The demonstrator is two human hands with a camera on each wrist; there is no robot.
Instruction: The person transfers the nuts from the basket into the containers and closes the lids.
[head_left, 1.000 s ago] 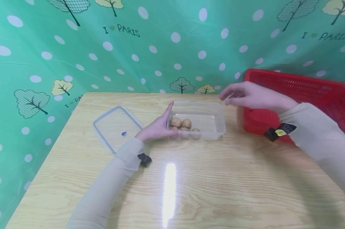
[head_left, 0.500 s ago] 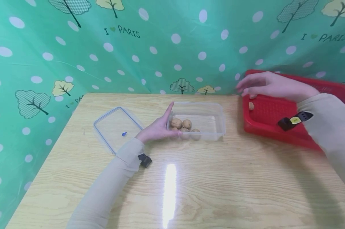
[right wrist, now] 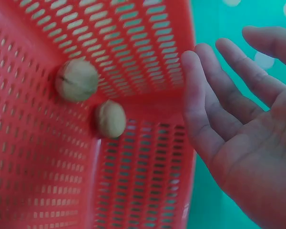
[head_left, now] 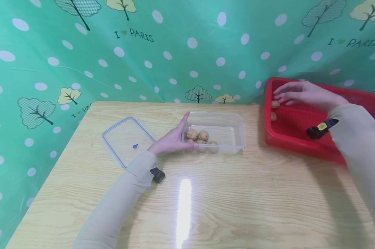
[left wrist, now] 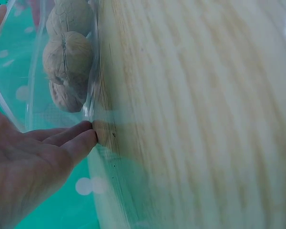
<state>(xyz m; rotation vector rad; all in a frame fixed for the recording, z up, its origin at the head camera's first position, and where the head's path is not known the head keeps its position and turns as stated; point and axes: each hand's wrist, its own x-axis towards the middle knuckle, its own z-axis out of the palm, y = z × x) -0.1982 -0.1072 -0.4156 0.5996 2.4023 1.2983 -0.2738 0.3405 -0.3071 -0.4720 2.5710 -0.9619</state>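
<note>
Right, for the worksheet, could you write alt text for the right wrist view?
A right hand, relaxed and holding nothing, appears near two walnuts in a red perforated plastic basket. Green cloth with pale dots shows behind.

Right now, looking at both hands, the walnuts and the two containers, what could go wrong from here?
The right hand is close to two walnuts in the red basket and could knock them. The left hand touches the clear box; a shove might set its walnuts rolling. The left sleeve overlaps the blue-edged lid in the head view and might drag it.
</note>
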